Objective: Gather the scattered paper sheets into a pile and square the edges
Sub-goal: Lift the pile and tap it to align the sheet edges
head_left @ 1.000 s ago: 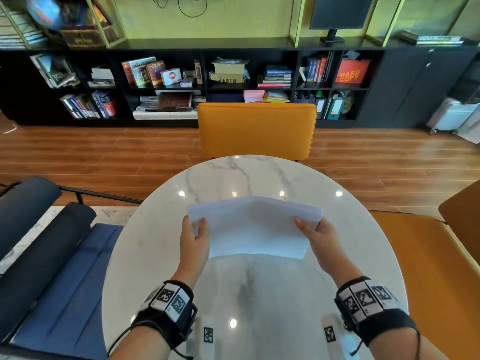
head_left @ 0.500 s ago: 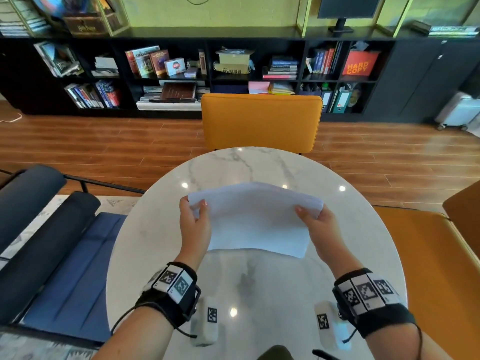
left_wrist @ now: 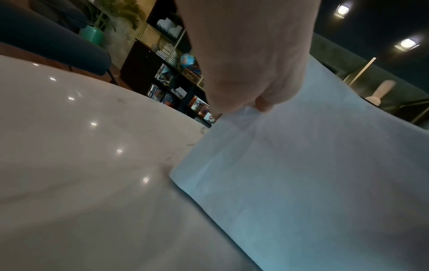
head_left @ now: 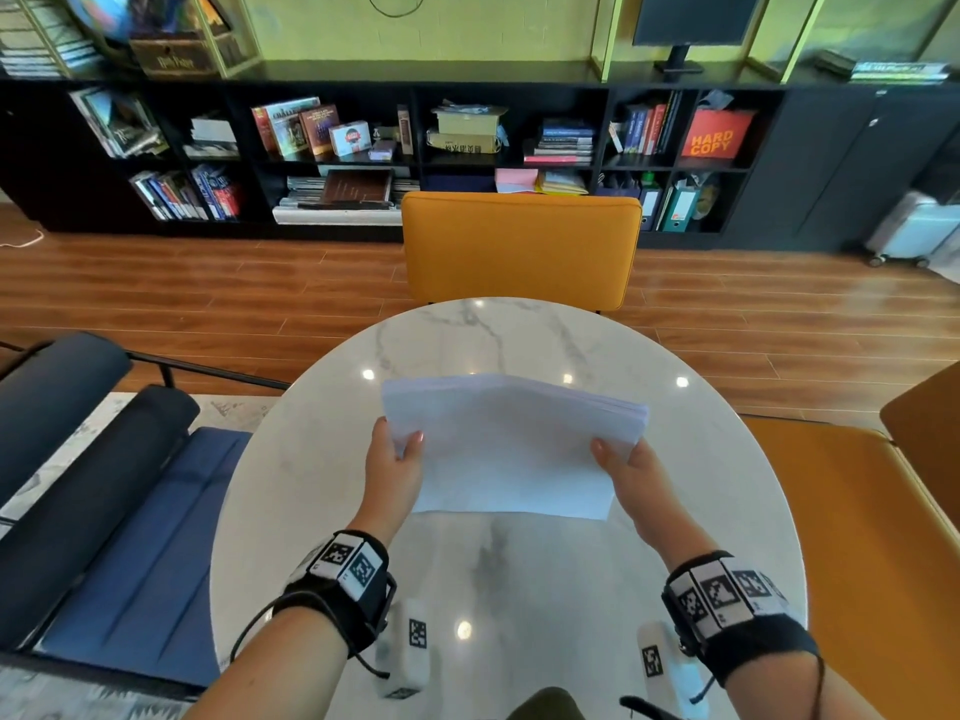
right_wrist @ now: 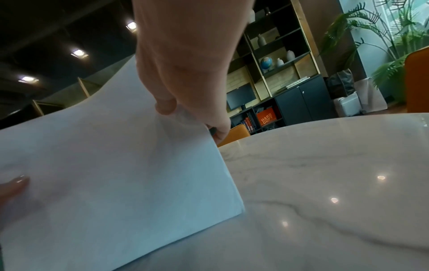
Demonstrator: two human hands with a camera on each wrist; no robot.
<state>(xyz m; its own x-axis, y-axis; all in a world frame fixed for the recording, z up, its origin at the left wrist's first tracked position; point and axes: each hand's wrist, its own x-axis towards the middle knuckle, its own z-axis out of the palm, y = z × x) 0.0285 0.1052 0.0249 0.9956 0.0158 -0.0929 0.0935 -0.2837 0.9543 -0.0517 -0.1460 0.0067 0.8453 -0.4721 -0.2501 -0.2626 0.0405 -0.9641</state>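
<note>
A stack of white paper sheets (head_left: 511, 449) stands tilted on its lower long edge on the round marble table (head_left: 322, 485). My left hand (head_left: 397, 462) grips its left short edge, thumb on the near face and fingers behind. My right hand (head_left: 621, 467) grips the right short edge the same way. At the top right corner the sheet edges fan slightly. In the left wrist view the left hand (left_wrist: 260, 104) pinches the paper (left_wrist: 301, 174). In the right wrist view the right hand (right_wrist: 183, 110) pinches the paper (right_wrist: 111, 165), whose bottom edge touches the tabletop.
An orange chair (head_left: 522, 249) stands at the table's far side, and an orange seat (head_left: 878, 537) at the right. A dark blue lounge chair (head_left: 104, 511) sits at the left. A black bookshelf (head_left: 363, 148) lines the far wall.
Both hands still hold the stack by its short edges. It has tipped a little more upright and shifted slightly within the grip; the head view has moved closer.
</note>
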